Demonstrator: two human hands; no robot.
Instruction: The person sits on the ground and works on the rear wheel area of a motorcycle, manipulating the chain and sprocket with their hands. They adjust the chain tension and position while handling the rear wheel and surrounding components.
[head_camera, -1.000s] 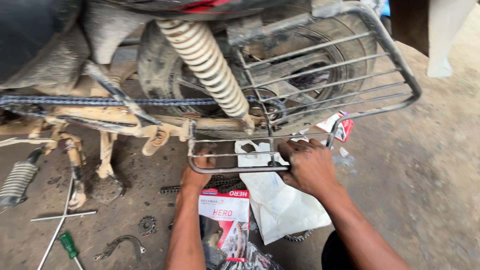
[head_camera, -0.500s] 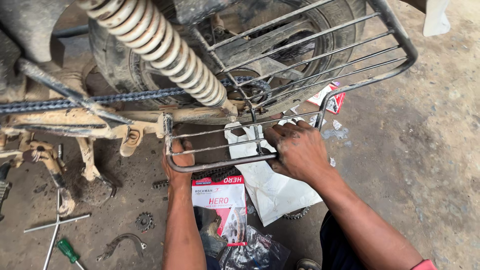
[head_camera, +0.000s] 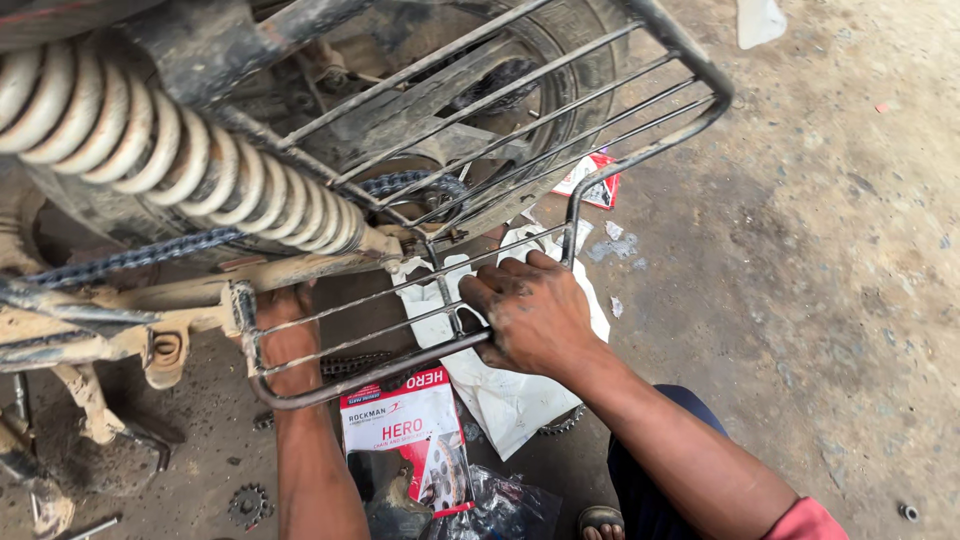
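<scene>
- Right hand (head_camera: 535, 318) on the guard (head_camera: 500, 190), a grid of grey steel bars beside the rear wheel; fingers (head_camera: 490, 290) curled and pressed together over the lower bars, tips hooked around the bottom rail.
- Left hand (head_camera: 287, 340) behind the guard's lower left corner, seen through the bars; fingers mostly hidden, grip impossible to tell, hand touching or just behind the bars there.
- Guard tilted, its far end up and to the right of the right fingers, its rounded near corner low beside the left hand.
- Spring (head_camera: 180, 170), cream coils, slanting down from the upper left and ending just above and between the two hands.
- Chain (head_camera: 130, 258) under the spring, running left from above the left fingers.
- Swingarm (head_camera: 150, 310), mud-caked, level with and left of the left fingers.
- Tyre (head_camera: 590, 70) and hub behind the guard, above the right fingers.
- White paper (head_camera: 500, 395) on the floor under the right hand, partly behind the bars.
- Red-and-white pack (head_camera: 405, 430) on the floor just below the guard, between the two forearms; clear plastic bag (head_camera: 500, 510) beside its lower edge.
- Small sprocket (head_camera: 248, 503) on the floor, below and left of the left forearm.
- Small red carton (head_camera: 597, 185) on the floor beyond the guard, up and right of the right fingers, with torn scraps near it.
- Floor (head_camera: 800, 300) grey, oily, gritty.
</scene>
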